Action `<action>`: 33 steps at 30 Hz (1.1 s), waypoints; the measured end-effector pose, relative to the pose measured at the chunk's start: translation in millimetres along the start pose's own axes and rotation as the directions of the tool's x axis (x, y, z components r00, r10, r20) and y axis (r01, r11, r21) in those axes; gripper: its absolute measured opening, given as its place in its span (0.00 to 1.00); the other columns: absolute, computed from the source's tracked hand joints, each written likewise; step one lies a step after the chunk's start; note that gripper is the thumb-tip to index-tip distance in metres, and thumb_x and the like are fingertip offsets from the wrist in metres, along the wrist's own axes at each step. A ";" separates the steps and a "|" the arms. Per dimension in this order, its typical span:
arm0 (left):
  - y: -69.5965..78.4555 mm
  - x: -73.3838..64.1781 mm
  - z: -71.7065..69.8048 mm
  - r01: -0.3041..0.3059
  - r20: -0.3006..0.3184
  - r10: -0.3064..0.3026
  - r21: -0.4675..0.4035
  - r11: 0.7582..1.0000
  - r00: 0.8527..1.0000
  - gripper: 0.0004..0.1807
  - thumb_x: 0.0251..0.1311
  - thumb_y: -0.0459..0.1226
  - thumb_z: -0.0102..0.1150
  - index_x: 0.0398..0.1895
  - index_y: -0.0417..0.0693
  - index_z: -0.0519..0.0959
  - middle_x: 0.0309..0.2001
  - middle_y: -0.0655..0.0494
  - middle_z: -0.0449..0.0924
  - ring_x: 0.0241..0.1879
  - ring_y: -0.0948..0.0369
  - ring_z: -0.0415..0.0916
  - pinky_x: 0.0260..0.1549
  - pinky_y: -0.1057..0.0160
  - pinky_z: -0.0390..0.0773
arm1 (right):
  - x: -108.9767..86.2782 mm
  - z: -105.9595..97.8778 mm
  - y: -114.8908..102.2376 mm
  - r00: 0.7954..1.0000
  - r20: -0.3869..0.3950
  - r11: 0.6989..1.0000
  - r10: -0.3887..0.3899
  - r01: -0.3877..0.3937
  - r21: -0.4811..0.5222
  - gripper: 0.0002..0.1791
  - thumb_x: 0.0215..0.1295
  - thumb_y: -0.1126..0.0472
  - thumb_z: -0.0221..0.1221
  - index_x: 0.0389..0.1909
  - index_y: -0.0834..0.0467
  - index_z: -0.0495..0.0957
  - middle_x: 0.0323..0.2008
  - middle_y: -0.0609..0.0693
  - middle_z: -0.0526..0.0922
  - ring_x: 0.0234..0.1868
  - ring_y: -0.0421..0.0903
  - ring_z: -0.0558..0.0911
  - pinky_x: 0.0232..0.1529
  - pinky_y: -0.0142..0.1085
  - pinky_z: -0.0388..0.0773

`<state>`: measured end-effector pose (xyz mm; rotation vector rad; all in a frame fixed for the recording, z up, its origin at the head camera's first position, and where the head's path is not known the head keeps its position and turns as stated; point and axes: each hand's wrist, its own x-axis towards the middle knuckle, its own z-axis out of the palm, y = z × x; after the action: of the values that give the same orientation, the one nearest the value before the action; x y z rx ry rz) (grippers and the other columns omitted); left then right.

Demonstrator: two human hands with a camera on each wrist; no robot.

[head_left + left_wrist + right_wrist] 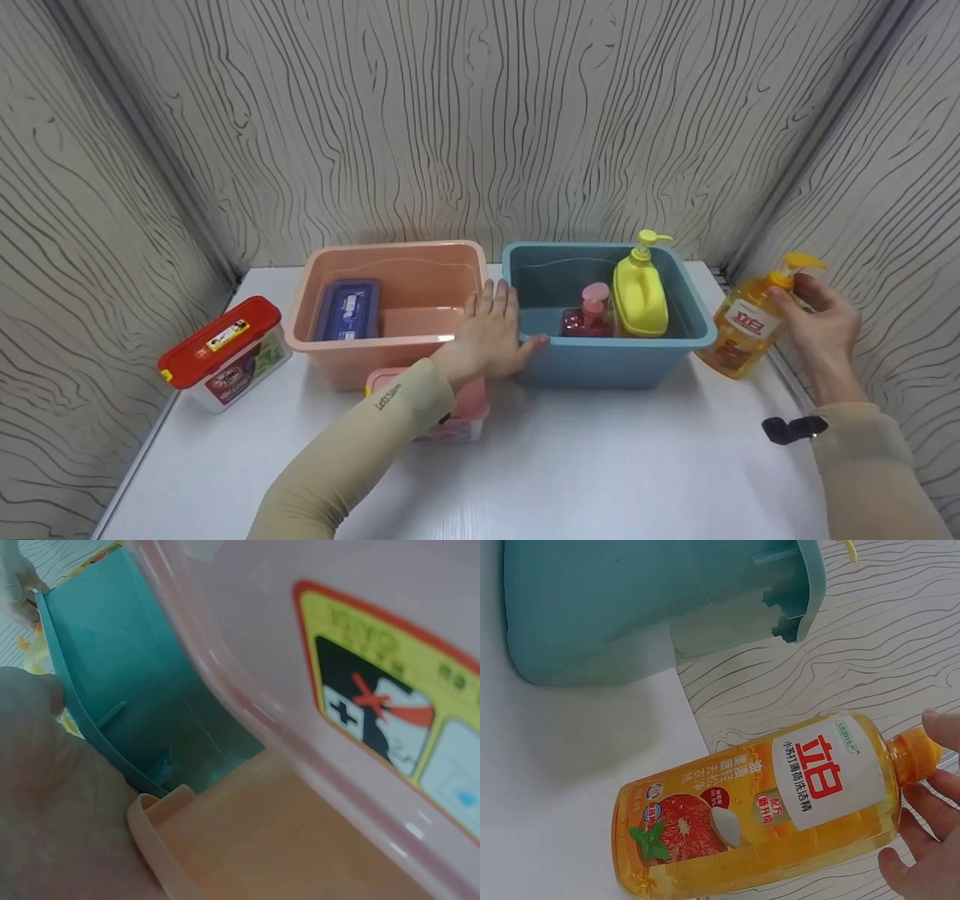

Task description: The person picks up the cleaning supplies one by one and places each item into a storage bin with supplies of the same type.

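At the right of the frame, the right hand (829, 322) pinches the neck of a clear plastic bottle of amber-orange liquid (750, 326), thumb and fingers curled just under its yellow pump top (799, 262). The bottle leans, its base just beside the right front corner of a smooth blue-green plastic bin (600, 365); whether the base touches the white glossy table (600, 465) cannot be told. Its label shows red characters on white above a cut citrus fruit.

At the centre, the left hand (491, 330) lies with fingers straight across the neighbouring rims of the blue-green bin and a salmon-pink plastic bin (337, 367), thumb stretched toward the right.

The blue-green bin holds a bright yellow handled jug with a pump (641, 300), rising above the rim, and a low bottle of dark red liquid with a pink pump (586, 322), partly hidden by the front wall. The salmon-pink bin holds a flat, rounded dark blue box (349, 309) at its left.

Left of the bins stands a white tub with a red lid (225, 345), tilted. A pink-lidded tub (471, 401) sits at lower centre, half covered by the left forearm; in the left wrist view its lid is cut off. The walls (420, 135) carry wavy grain lines.
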<state>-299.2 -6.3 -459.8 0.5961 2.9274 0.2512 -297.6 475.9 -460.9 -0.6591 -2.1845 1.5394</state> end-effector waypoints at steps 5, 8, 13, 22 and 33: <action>-0.2 -0.1 -0.9 -0.011 0.010 0.011 -0.008 1.000 1.000 0.59 0.80 0.75 0.31 0.94 0.41 0.40 0.95 0.43 0.33 0.95 0.45 0.28 0.94 0.39 0.37 | 4.1 -1.0 2.4 0.999 0.020 0.993 0.028 -0.030 0.113 0.38 0.75 0.50 0.73 0.82 0.50 0.75 0.76 0.37 0.83 0.68 0.32 0.81 0.64 0.15 0.78; 0.5 0.0 -0.7 -0.013 0.016 0.013 -0.004 1.000 1.000 0.59 0.80 0.75 0.32 0.94 0.42 0.39 0.95 0.44 0.32 0.95 0.45 0.28 0.94 0.40 0.36 | 5.8 -1.3 3.8 0.998 0.034 0.992 0.054 -0.058 0.111 0.39 0.75 0.48 0.73 0.83 0.48 0.73 0.82 0.42 0.77 0.72 0.33 0.79 0.69 0.16 0.75; -0.1 -0.9 -0.5 -0.004 0.010 0.004 -0.006 1.000 1.000 0.59 0.80 0.75 0.33 0.94 0.43 0.39 0.95 0.45 0.33 0.95 0.46 0.28 0.94 0.40 0.36 | 10.0 1.7 5.0 0.996 0.051 0.985 0.079 -0.086 0.148 0.40 0.74 0.47 0.73 0.83 0.47 0.73 0.84 0.44 0.74 0.75 0.35 0.79 0.76 0.21 0.72; -1.0 -1.8 -0.8 0.003 0.003 -0.003 -0.012 1.000 1.000 0.59 0.79 0.76 0.33 0.94 0.43 0.39 0.95 0.45 0.32 0.95 0.46 0.27 0.94 0.40 0.35 | 16.2 4.6 5.3 0.994 0.081 0.970 0.079 -0.095 0.223 0.42 0.72 0.47 0.75 0.84 0.48 0.72 0.84 0.45 0.74 0.72 0.33 0.80 0.73 0.19 0.75; -0.5 -0.4 -0.4 -0.005 0.004 0.005 -0.004 1.000 1.000 0.59 0.79 0.75 0.32 0.94 0.42 0.40 0.95 0.44 0.34 0.96 0.46 0.30 0.94 0.40 0.39 | 19.5 3.4 5.5 0.996 0.056 0.988 0.069 -0.076 0.132 0.42 0.71 0.49 0.76 0.82 0.51 0.73 0.74 0.40 0.84 0.56 0.25 0.83 0.63 0.15 0.78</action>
<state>-299.1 -7.0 -459.4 0.6031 2.9212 0.2560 -314.5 486.1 -466.3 -0.6695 -2.0915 1.7411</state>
